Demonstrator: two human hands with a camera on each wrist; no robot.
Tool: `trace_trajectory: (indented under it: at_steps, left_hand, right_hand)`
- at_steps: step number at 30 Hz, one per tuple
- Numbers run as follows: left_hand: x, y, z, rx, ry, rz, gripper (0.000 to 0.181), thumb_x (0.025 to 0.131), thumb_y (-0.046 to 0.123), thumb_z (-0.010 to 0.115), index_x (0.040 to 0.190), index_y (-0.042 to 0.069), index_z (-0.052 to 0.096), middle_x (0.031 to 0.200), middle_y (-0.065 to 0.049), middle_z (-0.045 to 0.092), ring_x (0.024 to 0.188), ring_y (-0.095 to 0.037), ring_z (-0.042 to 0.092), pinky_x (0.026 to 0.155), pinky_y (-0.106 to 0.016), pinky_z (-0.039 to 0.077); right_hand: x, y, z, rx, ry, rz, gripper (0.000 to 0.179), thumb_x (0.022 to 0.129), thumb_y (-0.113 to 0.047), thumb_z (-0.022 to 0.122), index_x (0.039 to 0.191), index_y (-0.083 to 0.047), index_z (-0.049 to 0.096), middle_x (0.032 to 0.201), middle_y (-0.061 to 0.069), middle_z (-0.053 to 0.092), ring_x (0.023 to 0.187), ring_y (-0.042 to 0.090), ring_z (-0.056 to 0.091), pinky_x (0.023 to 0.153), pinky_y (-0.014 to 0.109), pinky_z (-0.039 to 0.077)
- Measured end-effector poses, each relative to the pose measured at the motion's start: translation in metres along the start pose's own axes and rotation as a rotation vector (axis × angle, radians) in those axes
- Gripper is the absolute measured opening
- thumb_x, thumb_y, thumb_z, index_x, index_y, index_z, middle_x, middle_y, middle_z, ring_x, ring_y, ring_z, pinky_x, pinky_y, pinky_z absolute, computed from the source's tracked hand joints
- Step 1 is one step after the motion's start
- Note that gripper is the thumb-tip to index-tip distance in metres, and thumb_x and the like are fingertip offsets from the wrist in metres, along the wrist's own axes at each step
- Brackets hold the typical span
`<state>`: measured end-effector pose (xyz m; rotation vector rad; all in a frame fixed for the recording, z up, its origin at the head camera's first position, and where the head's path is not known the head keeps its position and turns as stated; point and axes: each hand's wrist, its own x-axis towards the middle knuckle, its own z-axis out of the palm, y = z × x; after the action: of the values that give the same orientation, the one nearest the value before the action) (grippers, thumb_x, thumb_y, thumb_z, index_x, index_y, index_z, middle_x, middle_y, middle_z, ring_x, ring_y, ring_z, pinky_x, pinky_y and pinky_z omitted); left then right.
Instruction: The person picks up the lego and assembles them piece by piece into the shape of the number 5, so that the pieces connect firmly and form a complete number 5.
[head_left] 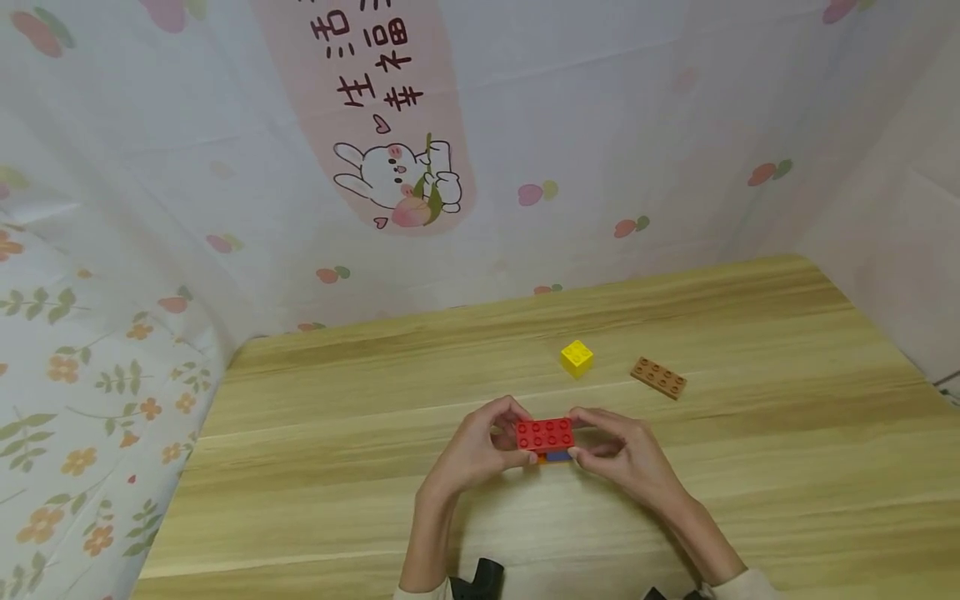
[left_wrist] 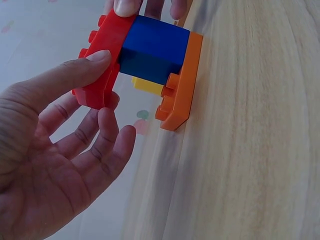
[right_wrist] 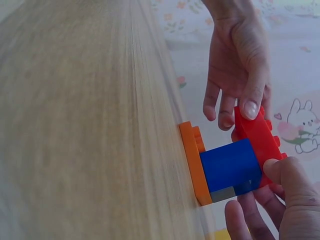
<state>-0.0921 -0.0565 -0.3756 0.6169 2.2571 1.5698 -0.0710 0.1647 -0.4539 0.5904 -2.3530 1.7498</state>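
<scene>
A red brick [head_left: 545,434] with two rows of studs lies across the top of a blue brick [left_wrist: 156,47]. The blue one stands on a thin orange plate [left_wrist: 184,85] that rests on the wooden table, with a few orange studs showing beside it. My left hand [head_left: 474,450] pinches the left end of the red brick between thumb and fingers. At the other end, my right hand [head_left: 628,457] pinches it the same way. Both thumbs are on the side towards me. From above, the red brick hides most of the blue and orange pieces.
Beyond the hands a small yellow brick [head_left: 577,359] stands on the table [head_left: 337,467]. To its right lies a flat brown studded plate [head_left: 658,378]. A printed cloth [head_left: 570,150] hangs along the table's back edge, and a flowered cloth [head_left: 82,400] is at the left.
</scene>
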Motion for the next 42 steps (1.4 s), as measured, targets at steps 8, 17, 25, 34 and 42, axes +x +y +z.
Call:
trace_trajectory:
  at_steps: [8,17,25,34,42]
  left_hand:
    - [0.0,0.001,-0.001,0.002,-0.003,0.012,0.03,0.072,-0.01,0.073,0.097,-0.001,0.058,0.089,-0.012,0.06,0.079,-0.027,0.057,0.072,-0.038,0.052]
    - [0.0,0.0,0.001,-0.001,-0.012,0.002,0.03,0.072,-0.009,0.074,0.096,-0.001,0.059,0.09,-0.012,0.06,0.081,-0.029,0.057,0.073,-0.037,0.051]
    - [0.002,0.0,0.003,0.008,-0.029,-0.014,0.031,0.071,-0.008,0.074,0.097,0.001,0.059,0.089,-0.01,0.06,0.08,-0.029,0.057,0.068,-0.032,0.049]
    - [0.011,-0.033,0.002,-0.052,-0.063,-0.02,0.05,0.078,0.012,0.075,0.123,0.005,0.053,0.113,-0.009,0.057,0.099,-0.024,0.054,0.086,-0.045,0.045]
    - [0.029,-0.034,-0.016,0.218,-0.073,-0.085,0.047,0.091,0.039,0.057,0.123,0.003,0.055,0.115,-0.007,0.057,0.102,-0.023,0.055,0.086,-0.037,0.046]
  right_hand:
    - [0.001,0.001,0.0,0.054,-0.015,0.026,0.039,0.078,0.0,0.072,0.116,-0.004,0.062,0.11,0.008,0.062,0.098,0.029,0.059,0.067,0.029,0.055]
    - [-0.001,0.0,0.001,0.13,-0.03,0.129,0.041,0.077,0.006,0.069,0.116,0.001,0.057,0.111,0.009,0.059,0.101,0.017,0.056,0.069,0.032,0.054]
    - [-0.002,-0.002,0.003,0.106,-0.026,0.101,0.043,0.077,-0.008,0.076,0.117,-0.007,0.06,0.113,0.007,0.06,0.097,0.018,0.056,0.063,0.031,0.054]
    - [-0.003,0.001,0.002,0.149,-0.03,0.195,0.04,0.077,-0.016,0.077,0.114,-0.011,0.063,0.116,0.006,0.059,0.093,0.02,0.058,0.063,0.032,0.054]
    - [-0.005,0.001,0.003,0.166,-0.035,0.221,0.042,0.077,-0.017,0.076,0.115,-0.011,0.061,0.121,0.01,0.056,0.094,0.019,0.057,0.063,0.032,0.054]
